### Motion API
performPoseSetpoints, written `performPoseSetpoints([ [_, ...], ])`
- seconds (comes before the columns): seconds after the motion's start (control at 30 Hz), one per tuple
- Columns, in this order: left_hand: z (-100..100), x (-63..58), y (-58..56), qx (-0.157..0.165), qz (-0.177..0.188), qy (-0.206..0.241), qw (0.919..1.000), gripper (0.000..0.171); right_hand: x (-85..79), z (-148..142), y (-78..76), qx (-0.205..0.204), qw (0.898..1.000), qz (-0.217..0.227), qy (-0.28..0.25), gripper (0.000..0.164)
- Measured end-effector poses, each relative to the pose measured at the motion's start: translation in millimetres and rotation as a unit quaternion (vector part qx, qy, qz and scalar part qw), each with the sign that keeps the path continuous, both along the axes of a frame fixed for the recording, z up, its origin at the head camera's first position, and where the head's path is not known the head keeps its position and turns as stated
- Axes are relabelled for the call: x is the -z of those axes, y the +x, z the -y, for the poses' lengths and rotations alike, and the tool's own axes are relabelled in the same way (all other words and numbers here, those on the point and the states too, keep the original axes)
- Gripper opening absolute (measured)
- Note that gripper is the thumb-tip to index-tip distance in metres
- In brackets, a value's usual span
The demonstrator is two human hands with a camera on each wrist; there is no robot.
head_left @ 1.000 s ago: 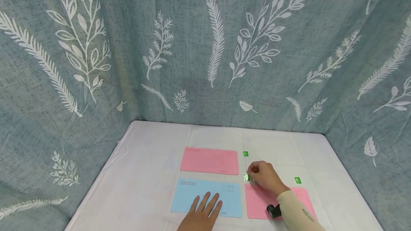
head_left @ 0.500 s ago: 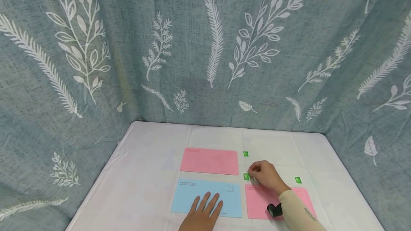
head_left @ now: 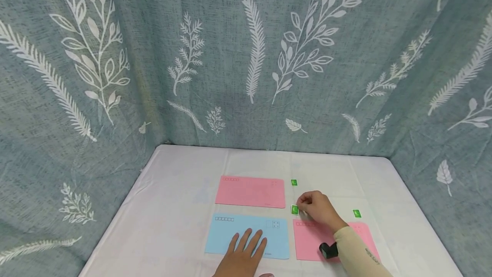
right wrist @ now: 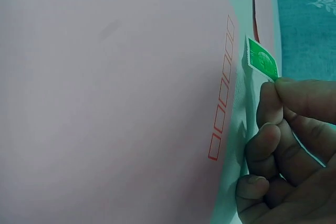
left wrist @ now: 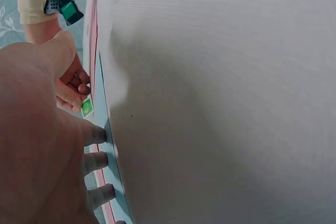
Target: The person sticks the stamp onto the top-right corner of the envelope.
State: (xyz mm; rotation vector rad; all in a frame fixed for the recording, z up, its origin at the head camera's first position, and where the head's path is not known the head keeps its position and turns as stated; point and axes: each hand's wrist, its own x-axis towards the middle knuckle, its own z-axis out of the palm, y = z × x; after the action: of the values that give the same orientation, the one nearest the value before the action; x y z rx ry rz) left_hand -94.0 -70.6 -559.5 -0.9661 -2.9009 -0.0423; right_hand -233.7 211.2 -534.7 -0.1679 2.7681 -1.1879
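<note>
Between thumb and forefinger, my right hand point(head_left: 318, 207) pinches a green postage stamp point(right wrist: 262, 59) by its corner, and the stamp tilts up in the right wrist view. That hand hovers over the top edge of the near pink envelope point(head_left: 311, 243). My left hand point(head_left: 241, 254) rests with fingers spread straight on the blue envelope point(head_left: 221, 238), near its lower edge. On the blue envelope's upper right corner a small printed stamp box point(head_left: 275, 224) shows. The left wrist view also catches the pinched stamp point(left wrist: 86, 107) beyond the left fingers.
Another pink envelope point(head_left: 250, 191) lies behind the blue one. Two more green stamps lie on the white table point(head_left: 173, 200): a far stamp point(head_left: 294, 182) and a right-hand stamp point(head_left: 357, 213). A black wrist camera point(head_left: 328, 250) sits on the right wrist. Patterned curtains point(head_left: 230, 54) surround the table.
The head view shifts slightly. The pinched stamp has turned its green face more toward the head camera; both hands otherwise stay nearly in place.
</note>
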Motion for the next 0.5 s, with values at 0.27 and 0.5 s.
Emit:
performPoseSetpoints([
  [0.27, -3.0, -2.5, 0.3, -0.011, 0.019, -0.011, 0.9997, 0.085, -2.2, 0.9, 2.7, -0.001, 1.000, -0.005, -0.011, 0.010],
  [0.5, -3.9, -0.1, -0.6, -0.011, -0.002, -0.006, 0.9999, 0.085, -2.8, 6.5, 3.2, -0.002, 1.000, -0.007, -0.021, 0.010],
])
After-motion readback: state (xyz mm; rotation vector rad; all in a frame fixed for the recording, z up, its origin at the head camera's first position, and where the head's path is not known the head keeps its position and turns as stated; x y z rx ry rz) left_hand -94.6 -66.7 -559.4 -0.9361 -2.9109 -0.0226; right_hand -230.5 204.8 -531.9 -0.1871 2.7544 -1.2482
